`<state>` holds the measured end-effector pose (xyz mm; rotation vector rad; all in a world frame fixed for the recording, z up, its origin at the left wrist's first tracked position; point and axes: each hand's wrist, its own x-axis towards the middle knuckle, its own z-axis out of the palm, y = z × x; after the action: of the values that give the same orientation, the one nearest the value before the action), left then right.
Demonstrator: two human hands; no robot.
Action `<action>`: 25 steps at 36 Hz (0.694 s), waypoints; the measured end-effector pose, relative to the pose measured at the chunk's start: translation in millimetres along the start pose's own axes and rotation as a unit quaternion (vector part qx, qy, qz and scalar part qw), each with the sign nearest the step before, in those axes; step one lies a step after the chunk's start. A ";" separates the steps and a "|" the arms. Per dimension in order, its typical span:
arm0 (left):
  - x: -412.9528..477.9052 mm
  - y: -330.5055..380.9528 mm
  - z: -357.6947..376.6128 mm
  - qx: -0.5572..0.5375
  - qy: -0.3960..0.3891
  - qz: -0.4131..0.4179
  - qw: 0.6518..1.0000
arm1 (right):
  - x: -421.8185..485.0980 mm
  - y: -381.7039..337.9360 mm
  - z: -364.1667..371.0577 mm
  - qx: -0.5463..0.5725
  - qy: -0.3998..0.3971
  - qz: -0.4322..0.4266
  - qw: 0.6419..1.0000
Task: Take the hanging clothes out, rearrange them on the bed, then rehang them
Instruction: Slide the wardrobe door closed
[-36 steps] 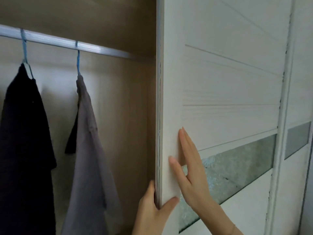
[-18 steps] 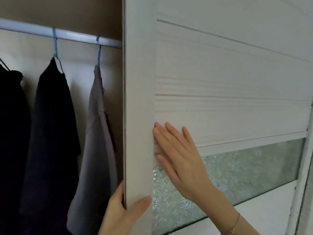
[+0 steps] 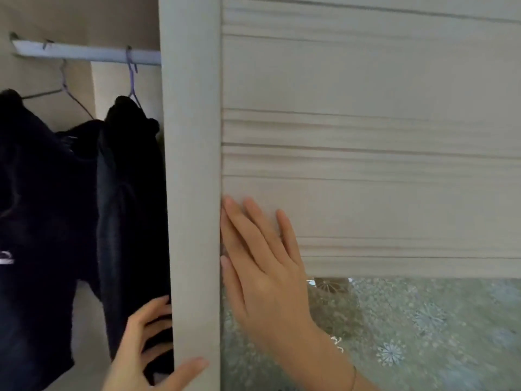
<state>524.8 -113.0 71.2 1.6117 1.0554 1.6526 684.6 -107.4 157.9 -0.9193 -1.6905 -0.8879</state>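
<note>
Pale ribbed wooden door (image 3: 366, 80), flat right hand (image 3: 265, 266), left hand (image 3: 146, 351) around its edge.

Left hand (image 3: 146, 351) at 7 o'clock, fingers spread and curled, thumb hooked out toward 3 o'clock, pinching an edge between thumb and fingers. Right hand (image 3: 262, 266) near center, flat, palm pressed down, fingers (image 3: 248, 221) together pointing to 11 o'clock, forearm running off toward 5 o'clock.

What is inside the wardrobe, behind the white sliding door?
Dark clothes hang on hangers from a rail in the open part. Whatever lies behind the sliding door is covered and cannot be seen.
</note>
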 end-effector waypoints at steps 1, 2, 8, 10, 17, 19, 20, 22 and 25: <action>-3.6 3.3 4.3 0.018 -0.011 -0.023 1.000 | 1.9 -5.4 3.6 0.002 0.007 0.000 1.000; -4.7 2.2 8.0 0.034 0.000 -0.029 0.999 | 3.7 -10.1 7.3 0.001 0.012 -0.001 1.000; -7.8 7.4 9.7 0.105 0.141 -0.030 0.984 | 9.6 -29.8 21.7 -0.018 0.004 -0.029 0.999; -8.4 2.4 -2.1 0.118 0.122 -0.006 0.985 | 10.7 -32.0 22.6 -0.018 -0.009 -0.054 0.998; -5.9 -7.0 -45.6 0.170 0.129 0.050 0.976 | 11.1 -26.1 15.4 -0.019 -0.045 -0.110 0.993; -6.8 -15.0 -60.5 0.221 0.153 0.080 0.960 | 11.2 -23.3 12.5 -0.027 -0.030 -0.102 0.994; -7.2 -18.4 -67.5 0.263 0.171 0.105 0.944 | 11.4 -22.7 11.8 -0.030 -0.023 -0.097 0.995; -8.0 -25.8 -80.9 0.353 0.201 0.173 0.897 | 12.0 -23.8 12.8 -0.035 -0.012 -0.092 0.995; -6.2 -37.2 -99.1 0.450 0.205 0.239 0.836 | 13.1 -34.1 21.2 -0.041 -0.016 -0.100 0.994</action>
<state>423.1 -112.5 41.1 2.2987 1.9925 2.0277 642.9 -101.8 160.3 -0.8324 -1.8074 -1.0884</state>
